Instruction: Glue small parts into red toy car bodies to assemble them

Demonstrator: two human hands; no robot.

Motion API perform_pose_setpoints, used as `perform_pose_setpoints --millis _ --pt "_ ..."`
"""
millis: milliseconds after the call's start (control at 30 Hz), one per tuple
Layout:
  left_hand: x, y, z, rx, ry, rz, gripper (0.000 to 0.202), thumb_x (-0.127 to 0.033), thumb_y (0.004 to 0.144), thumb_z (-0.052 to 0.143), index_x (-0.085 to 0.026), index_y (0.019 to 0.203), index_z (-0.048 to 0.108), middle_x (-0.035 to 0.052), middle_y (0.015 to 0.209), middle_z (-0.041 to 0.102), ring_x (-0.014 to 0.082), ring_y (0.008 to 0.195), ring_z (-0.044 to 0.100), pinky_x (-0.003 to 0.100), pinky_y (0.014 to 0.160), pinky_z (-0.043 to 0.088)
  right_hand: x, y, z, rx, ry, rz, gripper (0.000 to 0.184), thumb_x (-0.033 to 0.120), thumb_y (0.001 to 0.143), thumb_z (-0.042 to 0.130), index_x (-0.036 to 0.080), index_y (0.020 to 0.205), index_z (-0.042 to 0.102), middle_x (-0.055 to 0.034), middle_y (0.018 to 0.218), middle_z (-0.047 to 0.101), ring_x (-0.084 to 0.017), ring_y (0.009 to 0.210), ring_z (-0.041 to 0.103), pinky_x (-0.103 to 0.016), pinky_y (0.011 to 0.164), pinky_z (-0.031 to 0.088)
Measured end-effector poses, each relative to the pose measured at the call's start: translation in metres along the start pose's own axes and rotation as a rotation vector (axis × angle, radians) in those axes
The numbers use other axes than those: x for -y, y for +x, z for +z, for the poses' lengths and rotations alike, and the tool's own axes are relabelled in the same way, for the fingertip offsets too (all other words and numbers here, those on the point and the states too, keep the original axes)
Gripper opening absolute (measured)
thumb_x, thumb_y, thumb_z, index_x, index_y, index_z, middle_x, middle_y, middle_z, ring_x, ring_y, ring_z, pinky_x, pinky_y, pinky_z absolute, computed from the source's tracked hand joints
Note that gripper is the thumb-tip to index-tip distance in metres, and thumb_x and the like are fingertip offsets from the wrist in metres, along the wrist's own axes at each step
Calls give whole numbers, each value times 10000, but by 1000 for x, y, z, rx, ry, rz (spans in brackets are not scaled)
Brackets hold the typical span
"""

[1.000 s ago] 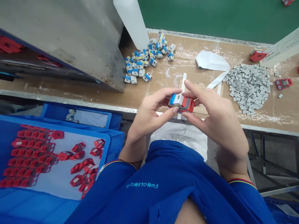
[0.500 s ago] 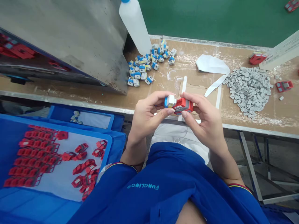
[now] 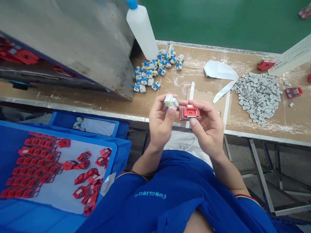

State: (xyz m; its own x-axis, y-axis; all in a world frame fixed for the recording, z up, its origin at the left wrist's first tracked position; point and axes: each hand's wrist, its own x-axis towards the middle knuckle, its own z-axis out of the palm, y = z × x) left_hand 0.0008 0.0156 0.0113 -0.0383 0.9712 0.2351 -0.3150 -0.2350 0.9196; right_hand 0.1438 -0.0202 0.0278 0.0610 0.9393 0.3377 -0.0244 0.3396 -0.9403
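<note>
Between thumb and fingers, my left hand (image 3: pixel 161 121) grips a small white block with blue and yellow markings (image 3: pixel 171 102). My right hand (image 3: pixel 209 124) is closed on a red toy car body (image 3: pixel 190 112), its hollow recessed side facing up toward me. The block and the car body are held side by side, with a narrow space between them, above the front edge of the bench. A pile of similar white-and-blue blocks (image 3: pixel 149 72) lies beyond my left hand. Farther right is a heap of small grey pieces (image 3: pixel 259 95).
A white bottle with a blue cap (image 3: pixel 143 30) stands behind the blocks, beside a metal box (image 3: pixel 97 42). At lower left, a blue tray (image 3: pixel 111 145) holds rows of red car bodies (image 3: pixel 31 158). A white strip (image 3: pixel 221 71) lies on the cardboard-covered bench (image 3: pixel 194 71).
The red car body has turned so its hollow side shows. The white block has tilted and moved slightly up and left, apart from the car body.
</note>
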Motion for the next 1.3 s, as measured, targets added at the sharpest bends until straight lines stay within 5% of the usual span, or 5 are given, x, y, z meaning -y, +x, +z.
perform_pose_setpoints --millis 133,333,867,1033,1300 --pt "8 -1 20 -173 -68 29 442 -655 1016 681 -253 1197 642 30 967 792 180 906 798 308 880 651 -10 -3 14 -70 21 -29 304 321 1052 680 295 1355 681 -106 1372 704 -264 1316 711 -470 1088 652" --pt "7 4 29 -273 4 3 489 -723 1049 552 -261 1192 627 15 835 666 188 831 712 320 799 590 -10 -10 25 -67 -61 -146 388 234 1064 641 349 1432 685 -79 1360 685 -250 1320 675 -469 1102 638" --pt "8 5 36 -304 -140 114 461 -716 1031 600 -276 1165 585 -44 690 486 149 659 527 289 676 531 -11 -13 40 -178 -261 -402 338 123 968 669 274 1266 722 -72 1172 703 -241 1159 730 -452 995 690" --pt "8 3 37 -332 -72 125 491 -741 1026 583 -273 1170 560 -42 695 484 157 672 521 314 709 524 -14 -13 39 -180 -252 -368 343 140 971 660 304 1267 717 -61 1169 710 -240 1136 735 -460 981 691" --pt "3 4 37 -427 198 265 501 -756 1065 446 -294 1239 527 -33 684 496 176 643 533 345 689 487 -13 -12 23 10 -173 -214 367 308 1014 669 319 1380 686 -104 1298 730 -284 1211 736 -495 953 710"
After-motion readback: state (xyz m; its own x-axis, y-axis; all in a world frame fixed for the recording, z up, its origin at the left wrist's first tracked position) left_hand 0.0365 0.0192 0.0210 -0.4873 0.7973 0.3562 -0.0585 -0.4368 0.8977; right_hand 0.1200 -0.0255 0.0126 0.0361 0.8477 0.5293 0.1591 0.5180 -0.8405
